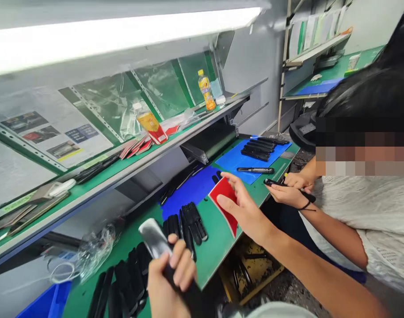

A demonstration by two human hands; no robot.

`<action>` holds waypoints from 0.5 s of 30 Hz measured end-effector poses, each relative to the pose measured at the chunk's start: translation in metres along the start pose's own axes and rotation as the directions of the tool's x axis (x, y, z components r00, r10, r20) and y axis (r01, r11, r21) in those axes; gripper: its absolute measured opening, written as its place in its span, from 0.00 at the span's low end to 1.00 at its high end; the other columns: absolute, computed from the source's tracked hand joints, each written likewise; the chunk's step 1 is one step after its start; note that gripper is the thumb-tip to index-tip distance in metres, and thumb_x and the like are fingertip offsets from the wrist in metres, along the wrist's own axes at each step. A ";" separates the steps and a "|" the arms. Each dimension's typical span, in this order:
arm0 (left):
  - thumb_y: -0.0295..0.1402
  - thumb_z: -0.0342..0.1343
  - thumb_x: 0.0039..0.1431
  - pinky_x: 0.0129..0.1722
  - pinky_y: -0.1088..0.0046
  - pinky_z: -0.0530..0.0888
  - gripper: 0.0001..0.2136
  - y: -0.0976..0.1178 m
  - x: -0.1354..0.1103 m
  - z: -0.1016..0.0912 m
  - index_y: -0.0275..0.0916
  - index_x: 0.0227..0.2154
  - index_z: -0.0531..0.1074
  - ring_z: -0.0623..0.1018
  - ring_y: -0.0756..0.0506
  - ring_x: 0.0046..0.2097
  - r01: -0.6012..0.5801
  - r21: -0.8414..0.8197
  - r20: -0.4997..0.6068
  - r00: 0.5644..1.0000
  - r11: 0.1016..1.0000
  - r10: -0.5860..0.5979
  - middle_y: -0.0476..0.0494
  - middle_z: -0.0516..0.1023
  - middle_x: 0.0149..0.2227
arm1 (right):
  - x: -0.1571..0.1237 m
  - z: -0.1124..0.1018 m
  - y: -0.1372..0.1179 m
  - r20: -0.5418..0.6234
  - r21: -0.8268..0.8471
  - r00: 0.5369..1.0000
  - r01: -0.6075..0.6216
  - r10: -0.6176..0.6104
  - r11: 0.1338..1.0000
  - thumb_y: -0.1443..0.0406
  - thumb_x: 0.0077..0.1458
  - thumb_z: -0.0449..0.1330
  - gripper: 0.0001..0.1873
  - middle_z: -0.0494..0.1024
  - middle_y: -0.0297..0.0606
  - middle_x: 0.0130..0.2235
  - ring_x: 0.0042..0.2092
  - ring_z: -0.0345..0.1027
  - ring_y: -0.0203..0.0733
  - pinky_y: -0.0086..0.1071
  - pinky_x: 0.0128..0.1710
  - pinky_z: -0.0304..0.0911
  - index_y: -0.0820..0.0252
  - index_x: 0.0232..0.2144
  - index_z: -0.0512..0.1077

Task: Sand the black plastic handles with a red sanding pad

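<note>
My left hand [170, 276] is closed round a black-handled tool with a shiny grey flat head [154, 238], held over the near edge of the green bench [215, 238]. My right hand [243, 205] lies with fingers stretched out on a red card [223, 198] that sits on the bench. Black elongated parts [192, 218] lie in rows between my hands, and more of them [122, 282] lie left of my left hand.
A co-worker sits at right, their hands [290, 187] holding a black pen-like part. More black parts lie on a blue mat [235, 161]. The upper shelf [129, 163] carries an orange drink bottle [205, 90], red cards and sheets. A blue bin [46, 302] stands at lower left.
</note>
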State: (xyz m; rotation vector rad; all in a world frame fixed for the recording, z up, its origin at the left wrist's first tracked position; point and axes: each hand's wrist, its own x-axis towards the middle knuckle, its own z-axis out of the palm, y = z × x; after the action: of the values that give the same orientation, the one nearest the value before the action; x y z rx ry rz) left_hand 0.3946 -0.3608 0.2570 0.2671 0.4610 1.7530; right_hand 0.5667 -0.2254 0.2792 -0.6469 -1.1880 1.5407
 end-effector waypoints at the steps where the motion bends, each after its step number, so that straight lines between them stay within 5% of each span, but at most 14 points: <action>1: 0.19 0.50 0.53 0.17 0.83 0.64 0.08 0.010 0.009 0.007 0.39 0.33 0.63 0.65 0.56 0.19 -0.031 -0.082 -0.093 0.995 0.996 0.023 0.56 0.62 0.23 | -0.014 0.007 0.004 0.087 0.174 0.986 -0.156 0.143 0.972 0.56 0.55 0.66 0.29 0.73 0.33 0.45 0.41 0.70 0.36 0.32 0.44 0.68 0.48 0.57 0.63; 3: 0.17 0.47 0.44 0.19 0.83 0.65 0.13 0.026 0.025 0.020 0.42 0.27 0.52 0.63 0.56 0.19 -0.126 -0.192 -0.214 0.973 0.973 0.084 0.57 0.59 0.22 | -0.041 0.022 0.014 0.230 0.436 0.904 -0.426 0.360 0.793 0.58 0.50 0.71 0.26 0.74 0.30 0.38 0.34 0.69 0.31 0.26 0.37 0.67 0.54 0.49 0.68; 5: 0.19 0.47 0.39 0.17 0.82 0.62 0.17 0.030 0.037 0.029 0.44 0.26 0.46 0.60 0.56 0.18 -0.257 -0.186 -0.273 0.941 0.948 0.201 0.58 0.55 0.21 | -0.061 0.036 0.025 0.226 0.585 0.894 -0.442 0.387 0.680 0.60 0.46 0.74 0.24 0.74 0.29 0.33 0.31 0.66 0.29 0.23 0.34 0.65 0.58 0.42 0.69; 10: 0.22 0.48 0.38 0.14 0.80 0.58 0.19 0.009 0.039 0.047 0.44 0.26 0.42 0.57 0.56 0.16 -0.454 -0.034 -0.302 0.854 0.890 0.424 0.59 0.50 0.21 | -0.084 0.059 0.037 0.079 0.616 0.989 -0.148 0.126 0.774 0.62 0.40 0.78 0.30 0.69 0.24 0.31 0.29 0.60 0.27 0.21 0.29 0.60 0.53 0.40 0.65; 15: 0.22 0.47 0.37 0.14 0.81 0.59 0.18 0.000 0.036 0.052 0.44 0.26 0.43 0.58 0.56 0.15 -0.430 -0.082 -0.271 0.878 0.899 0.395 0.60 0.49 0.20 | -0.082 0.061 0.027 0.094 0.478 0.984 -0.175 0.149 0.861 0.55 0.29 0.80 0.41 0.67 0.26 0.33 0.32 0.64 0.34 0.27 0.30 0.64 0.50 0.43 0.62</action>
State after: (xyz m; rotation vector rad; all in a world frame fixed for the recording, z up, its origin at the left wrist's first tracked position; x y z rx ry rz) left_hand 0.4078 -0.3172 0.3011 0.0426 0.4815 2.2459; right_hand 0.5294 -0.3235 0.2633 -0.3740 -0.7452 1.9197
